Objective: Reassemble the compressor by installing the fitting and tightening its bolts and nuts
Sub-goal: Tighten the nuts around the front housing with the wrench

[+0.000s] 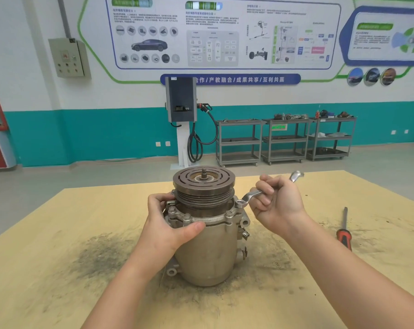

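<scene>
The grey metal compressor (pixel 206 255) stands upright in the middle of the wooden table, its grooved pulley (pixel 203 186) on top. Several bolts (pixel 229 213) sit around its flange under the pulley. My left hand (pixel 170 222) grips the flange on the left side, thumb across the front. My right hand (pixel 276 200) holds a silver ring wrench (pixel 251 195) by its middle. The wrench's ring end sits over a bolt at the flange's right side (pixel 240 203), and its other end sticks up behind my fingers.
A red-handled screwdriver (pixel 344 230) lies on the table (pixel 58 269) at the right. Dark grime stains the wood left of the compressor. Beyond the table are a charging post (pixel 181 119) and grey shelf carts (pixel 284 138) along the wall.
</scene>
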The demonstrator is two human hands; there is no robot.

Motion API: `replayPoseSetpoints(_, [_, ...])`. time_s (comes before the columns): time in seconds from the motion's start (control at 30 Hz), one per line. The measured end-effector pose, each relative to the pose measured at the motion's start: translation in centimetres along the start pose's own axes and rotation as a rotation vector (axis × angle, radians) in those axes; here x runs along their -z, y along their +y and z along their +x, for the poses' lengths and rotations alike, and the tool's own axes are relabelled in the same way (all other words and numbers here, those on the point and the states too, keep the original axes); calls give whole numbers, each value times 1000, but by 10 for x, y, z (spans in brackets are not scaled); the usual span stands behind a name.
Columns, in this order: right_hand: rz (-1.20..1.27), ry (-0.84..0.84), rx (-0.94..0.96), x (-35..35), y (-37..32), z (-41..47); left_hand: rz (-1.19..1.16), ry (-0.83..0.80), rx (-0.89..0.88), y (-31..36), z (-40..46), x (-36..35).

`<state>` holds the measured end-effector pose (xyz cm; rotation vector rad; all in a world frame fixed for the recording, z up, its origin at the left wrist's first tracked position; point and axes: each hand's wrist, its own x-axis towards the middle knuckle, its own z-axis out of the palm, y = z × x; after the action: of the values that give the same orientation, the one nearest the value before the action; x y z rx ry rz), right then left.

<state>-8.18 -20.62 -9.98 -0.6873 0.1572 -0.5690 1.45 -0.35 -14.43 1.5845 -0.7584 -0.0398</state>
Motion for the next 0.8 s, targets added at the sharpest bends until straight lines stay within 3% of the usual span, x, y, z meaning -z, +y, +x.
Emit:
replayPoseSetpoints(0.23, [35, -51, 225, 15, 10, -31, 2, 6, -5, 0, -1, 0])
replayPoseSetpoints(0.4, [-352, -5, 674, 23, 35, -63, 8, 18, -12, -1, -2, 0])
replayPoseSetpoints(0.53, [-661, -27, 913, 12, 47, -75, 11, 19, -15, 0, -2, -1])
replayPoseSetpoints(0.67, [-751, -107, 869, -2, 27, -78, 7, 12, -17, 0, -2, -1])
replayPoseSetpoints(0.8, [-272, 2, 586, -8, 0, -61, -8, -1, -27, -3, 0, 1])
